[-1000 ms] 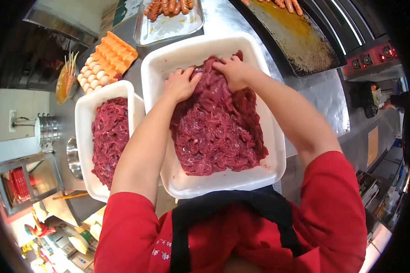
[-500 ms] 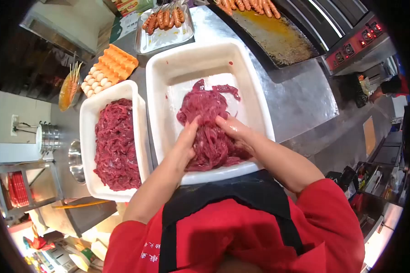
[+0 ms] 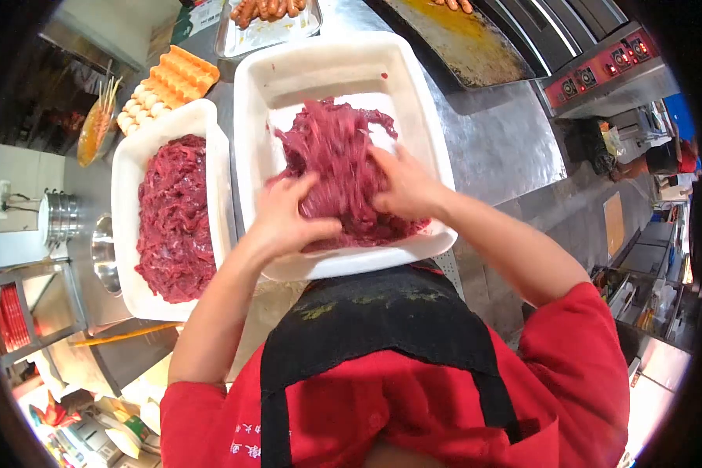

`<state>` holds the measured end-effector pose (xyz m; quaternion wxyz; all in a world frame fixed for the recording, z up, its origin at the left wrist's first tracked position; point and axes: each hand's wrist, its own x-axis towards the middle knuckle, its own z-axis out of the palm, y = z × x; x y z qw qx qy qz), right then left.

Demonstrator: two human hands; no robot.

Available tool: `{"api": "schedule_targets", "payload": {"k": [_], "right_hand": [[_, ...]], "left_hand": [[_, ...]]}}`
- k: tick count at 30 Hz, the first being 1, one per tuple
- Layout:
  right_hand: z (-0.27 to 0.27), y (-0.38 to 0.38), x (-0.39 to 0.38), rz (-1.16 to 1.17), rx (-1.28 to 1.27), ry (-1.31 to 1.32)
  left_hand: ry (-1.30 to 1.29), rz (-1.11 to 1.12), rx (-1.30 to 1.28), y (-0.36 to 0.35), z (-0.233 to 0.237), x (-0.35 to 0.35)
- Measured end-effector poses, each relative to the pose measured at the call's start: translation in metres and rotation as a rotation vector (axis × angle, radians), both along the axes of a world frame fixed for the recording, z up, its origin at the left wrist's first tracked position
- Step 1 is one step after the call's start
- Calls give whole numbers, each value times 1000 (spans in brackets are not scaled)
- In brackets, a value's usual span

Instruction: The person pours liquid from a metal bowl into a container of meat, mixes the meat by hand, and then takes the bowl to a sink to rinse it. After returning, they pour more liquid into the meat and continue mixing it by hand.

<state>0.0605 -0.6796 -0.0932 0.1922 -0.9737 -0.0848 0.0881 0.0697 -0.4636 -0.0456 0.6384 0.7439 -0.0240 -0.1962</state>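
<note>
Dark red strips of raw meat (image 3: 339, 160) lie heaped in a large white tub (image 3: 331, 58) in front of me. My left hand (image 3: 285, 218) is at the near left of the heap, thumb and fingers spread apart and touching the meat. On the right side my right hand (image 3: 409, 187) rests against the pile, its fingers also apart, with some fingertips hidden by meat. The middle of the heap is smeared by motion. Left of this tub stands a second white tub (image 3: 121, 226) filled with more raw meat strips (image 3: 178, 218).
An orange egg tray (image 3: 183, 74) with eggs (image 3: 140, 109) sits behind the left tub. Sausages (image 3: 267, 9) lie on a metal tray (image 3: 234, 43) at the back. A greasy griddle (image 3: 468, 47) is at the back right. Another person's arm (image 3: 632, 168) shows at far right.
My hands have spread farther apart, and their fingers have opened around the meat. The heap has shifted and loosened in the tub. The view has tilted, so the tubs sit higher in it.
</note>
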Motion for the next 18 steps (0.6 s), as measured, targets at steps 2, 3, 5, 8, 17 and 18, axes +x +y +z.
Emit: {"api": "schedule_targets", "payload": {"k": [2,3,5,8,17,18], "right_hand": [[-37,-28,-10,-174,386,379],[-42,-25,-10,-163,382,376],[-47,-8,-10,-536,1015,728],[-28,32,13,-474,1320,826],[68,34,61,-298,1447,353],[73,32,66,-243,1433,292]], "left_hand": [[311,132,-120,8,-30,-10],[463,201,-184,9,-46,-10],[581,348,-280,-2,-90,-7],[1003,283,-684,-23,-85,10],[54,155,-360,-19,31,46],[-24,167,-312,-18,43,45]]}}
